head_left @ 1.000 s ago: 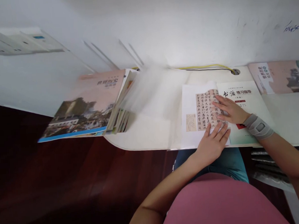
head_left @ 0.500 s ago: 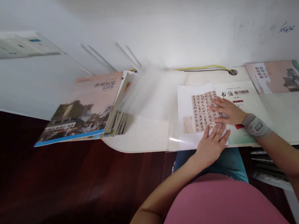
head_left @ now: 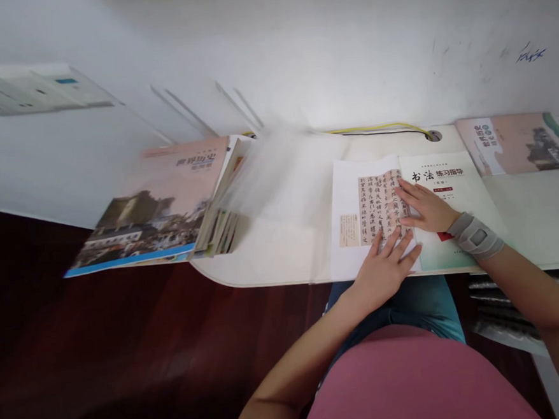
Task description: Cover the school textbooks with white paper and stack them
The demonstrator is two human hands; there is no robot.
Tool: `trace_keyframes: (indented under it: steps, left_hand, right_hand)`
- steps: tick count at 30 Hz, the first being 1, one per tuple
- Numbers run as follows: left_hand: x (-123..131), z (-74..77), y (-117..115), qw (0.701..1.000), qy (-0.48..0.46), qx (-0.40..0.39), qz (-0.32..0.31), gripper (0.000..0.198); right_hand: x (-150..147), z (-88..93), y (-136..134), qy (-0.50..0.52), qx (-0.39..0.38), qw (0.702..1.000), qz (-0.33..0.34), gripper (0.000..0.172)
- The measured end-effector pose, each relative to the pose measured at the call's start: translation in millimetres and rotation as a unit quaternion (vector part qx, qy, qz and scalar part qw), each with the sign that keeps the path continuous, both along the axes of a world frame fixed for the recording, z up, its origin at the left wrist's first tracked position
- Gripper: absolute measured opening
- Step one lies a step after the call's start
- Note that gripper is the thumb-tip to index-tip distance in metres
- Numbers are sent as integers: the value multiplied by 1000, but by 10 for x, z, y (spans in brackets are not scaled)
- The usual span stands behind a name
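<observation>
A calligraphy workbook [head_left: 444, 179] with a pale green cover lies on the white desk [head_left: 273, 254], its back cover [head_left: 351, 211] folded out flat on the left, showing columns of brush characters. My left hand [head_left: 383, 266] lies flat on the lower part of that printed panel, fingers spread. My right hand [head_left: 423, 206], with a grey wrist brace [head_left: 475, 237], rests flat along the book's spine, fingers stretched toward the characters. A clear plastic sheet [head_left: 282, 190] lies blurred to the left of the book.
A stack of textbooks [head_left: 159, 205] overhangs the desk's left end, a pink history book on top. Another pink textbook [head_left: 518, 142] lies at the back right. A yellow cable [head_left: 383, 127] runs along the wall to a desk hole. Dark wooden floor lies to the left.
Both hands have slid slightly left across the folded-out cover, staying flat. The view has shifted a little; the books have not moved.
</observation>
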State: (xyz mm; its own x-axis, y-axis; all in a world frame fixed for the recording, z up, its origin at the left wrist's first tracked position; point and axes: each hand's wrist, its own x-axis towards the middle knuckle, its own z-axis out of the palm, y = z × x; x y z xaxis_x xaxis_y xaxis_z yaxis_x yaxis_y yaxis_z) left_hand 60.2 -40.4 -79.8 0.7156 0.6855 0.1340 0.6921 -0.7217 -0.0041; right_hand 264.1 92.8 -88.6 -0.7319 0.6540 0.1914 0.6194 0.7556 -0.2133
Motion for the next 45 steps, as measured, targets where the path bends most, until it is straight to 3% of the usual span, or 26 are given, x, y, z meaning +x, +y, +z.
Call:
trace_keyframes:
  steps: [20,22,26,30,37,45]
  left_hand:
    - [87,-21,-101,1000,-5,-6,17,52]
    - [19,13,-21,999,-6,-13,35,60]
    - [-206,143,348,985,14,-43,164,67]
    - [-301,196,604,981,51,-112,152,74]
    - [-254,87,503,981,30,-94,169,75]
    - [-456,181,535,977,55,-120,169,75]
  right_hand:
    - [-5,31,-21,-27,-9,1000,14,77]
    - [-1,19,-14,-20,-9,1000,18,76]
    - [-6,17,-7,-8,-14,1000,10,71]
    - [5,25,-23,-9,-8,1000,3,70]
    - [82,-21,-57,-14,14,1000,-22,75]
    - [58,-56,-44,-23,21,999,-37,77]
